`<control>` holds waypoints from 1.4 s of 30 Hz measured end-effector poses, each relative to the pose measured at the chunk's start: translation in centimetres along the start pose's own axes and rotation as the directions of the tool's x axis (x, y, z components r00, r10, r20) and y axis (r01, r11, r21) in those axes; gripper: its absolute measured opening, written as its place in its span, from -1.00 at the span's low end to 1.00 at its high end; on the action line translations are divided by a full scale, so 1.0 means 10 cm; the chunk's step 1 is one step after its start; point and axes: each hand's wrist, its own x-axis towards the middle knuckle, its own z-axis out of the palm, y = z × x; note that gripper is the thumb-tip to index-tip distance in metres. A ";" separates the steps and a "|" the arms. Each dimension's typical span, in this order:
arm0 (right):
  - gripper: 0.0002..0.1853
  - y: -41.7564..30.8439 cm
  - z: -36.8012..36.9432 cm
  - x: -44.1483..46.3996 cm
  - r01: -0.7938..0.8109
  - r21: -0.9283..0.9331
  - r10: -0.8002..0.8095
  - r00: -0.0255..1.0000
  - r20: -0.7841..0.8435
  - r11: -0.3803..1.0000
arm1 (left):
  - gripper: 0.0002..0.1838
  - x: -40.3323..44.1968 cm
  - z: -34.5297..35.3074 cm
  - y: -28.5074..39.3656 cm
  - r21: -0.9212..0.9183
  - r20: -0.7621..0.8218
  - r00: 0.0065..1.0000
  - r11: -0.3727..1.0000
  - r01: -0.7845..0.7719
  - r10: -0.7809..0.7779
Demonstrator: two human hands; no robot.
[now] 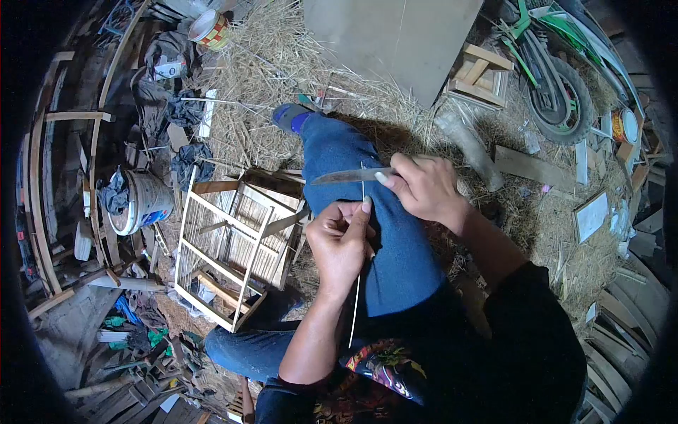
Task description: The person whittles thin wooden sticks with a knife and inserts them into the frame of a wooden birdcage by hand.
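My right hand [426,185] is closed on a knife [346,176], its blade pointing left across my thigh. My left hand [340,244] pinches a thin pale wooden stick [355,304] between thumb and fingers. The stick runs upright past the blade, and its upper end shows just above it. Blade and stick cross over the blue jeans of my leg [395,247]; whether they touch is hard to tell. The knife handle is hidden inside my right hand. Left of my left hand stands a small slatted wooden frame [244,244].
A white bucket [145,205] with dark cloth stands at the left, and a paint pail [209,30] at the top. A flat board [392,42] lies ahead on straw. To the right are a wheel [565,99] and a small wooden frame [480,76].
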 end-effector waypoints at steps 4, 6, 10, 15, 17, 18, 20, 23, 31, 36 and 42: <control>-0.53 -0.08 -0.03 -0.01 0.013 -0.038 -0.012 0.999 0.030 0.999 | -0.79 -0.01 -0.03 -0.03 0.005 0.004 1.000 1.000 -0.006 0.006; -0.54 -0.08 -0.03 -0.03 0.039 -0.028 -0.038 0.999 0.025 0.999 | -0.79 0.01 -0.03 -0.01 -0.013 0.015 1.000 1.000 0.014 -0.014; -0.54 -0.08 0.00 -0.04 0.107 -0.003 -0.107 0.994 -0.024 0.994 | -0.78 0.00 -0.06 0.00 -0.021 0.034 0.999 1.000 0.015 -0.014; -0.52 -0.06 -0.02 -0.01 0.011 -0.035 -0.007 0.996 0.092 0.999 | -0.76 0.02 -0.09 -0.04 -0.019 0.063 0.998 1.000 -0.003 0.005; -0.53 0.03 0.01 -0.01 -0.012 -0.001 0.012 1.000 0.009 1.000 | -0.77 0.01 -0.07 -0.02 -0.028 0.049 0.999 1.000 0.014 -0.012; -0.53 0.01 -0.01 -0.01 -0.009 -0.004 0.009 1.000 0.007 1.000 | -0.78 0.01 -0.06 -0.01 -0.037 0.031 0.999 0.999 0.022 -0.021; -0.57 -0.06 -0.01 -0.05 0.070 0.004 -0.070 0.997 0.014 0.998 | -0.78 0.02 -0.07 -0.03 -0.034 0.033 0.999 0.999 -0.008 0.009; -0.61 -0.02 -0.02 -0.04 0.028 -0.016 -0.028 0.999 0.030 0.999 | -0.78 0.00 -0.08 -0.05 -0.024 0.038 0.999 1.000 -0.016 0.017; -0.61 -0.12 -0.03 0.03 0.073 0.030 -0.074 0.996 0.048 0.997 | -0.77 -0.02 -0.15 -0.06 -0.004 -0.034 0.999 1.000 -0.025 0.025; -0.61 -0.17 0.09 0.10 0.182 0.073 -0.182 0.983 -0.014 0.981 | -0.77 -0.05 -0.23 -0.01 -0.002 -0.072 0.997 1.000 -0.031 0.031; -0.60 -0.28 0.11 0.18 0.206 0.044 -0.207 0.978 0.019 0.978 | -0.76 -0.08 -0.35 -0.09 -0.036 -0.102 0.993 0.998 -0.059 0.055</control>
